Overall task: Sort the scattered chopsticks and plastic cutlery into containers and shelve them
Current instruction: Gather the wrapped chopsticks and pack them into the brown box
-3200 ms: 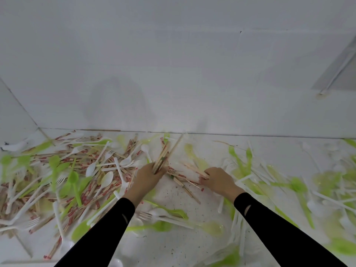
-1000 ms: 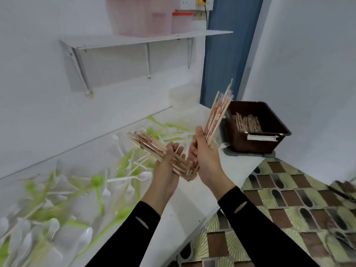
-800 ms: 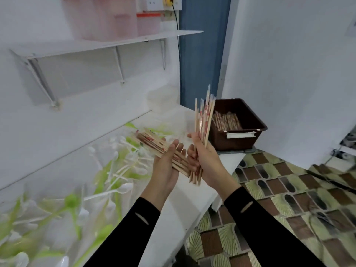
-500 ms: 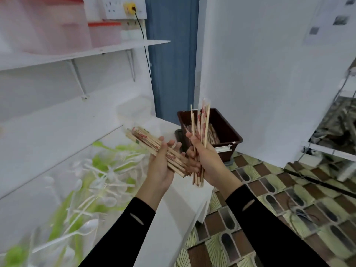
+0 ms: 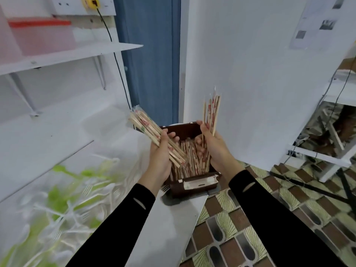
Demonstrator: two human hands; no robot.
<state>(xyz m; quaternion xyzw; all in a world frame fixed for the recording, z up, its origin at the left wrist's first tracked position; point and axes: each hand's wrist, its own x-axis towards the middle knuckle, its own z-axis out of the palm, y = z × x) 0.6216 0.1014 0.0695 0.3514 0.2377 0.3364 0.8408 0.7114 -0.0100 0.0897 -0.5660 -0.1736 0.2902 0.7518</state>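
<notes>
1. Plastic cutlery [image 5: 63,199], green and white and blurred, lies scattered on the near left of the white counter [image 5: 165,237]; two black sleeves [image 5: 119,228] reach forward over the counter; to the right, below its edge, is a brown-and-cream tiled floor [image 5: 250,237].
2. Further on, a white fork [image 5: 164,188] lies just beside the near left corner of a brown bin [image 5: 177,189]; the bin sits on a grey lid [image 5: 169,201] at the counter's end and bears a white label [image 5: 200,183] on its near wall.
3. Loose chopsticks [image 5: 189,157] lie lengthwise inside the bin, heaped close to its rim.
4. The left hand [image 5: 160,158] is over the bin's left side and hides that wall; its fingers and thumb wrap round a slanted bundle [image 5: 152,133] of chopsticks; the upper end juts up and left past the bin, the lower end points down at the heap; whether it touches the heap I cannot tell.
5. The right hand [image 5: 213,149] is over the bin's right side, fingers curled round an upright bundle [image 5: 212,112]; its tops stand against the white wall [image 5: 250,74]; its lower ends reach down among the heap.
6. The two hands are apart, with the heap showing between them.
7. Farthest, a blue door [image 5: 152,64] stands behind the bin; a white shelf [image 5: 67,56] at upper left carries pink containers [image 5: 38,35]; a black cable [image 5: 117,64] drops from a yellow plug [image 5: 90,1].
</notes>
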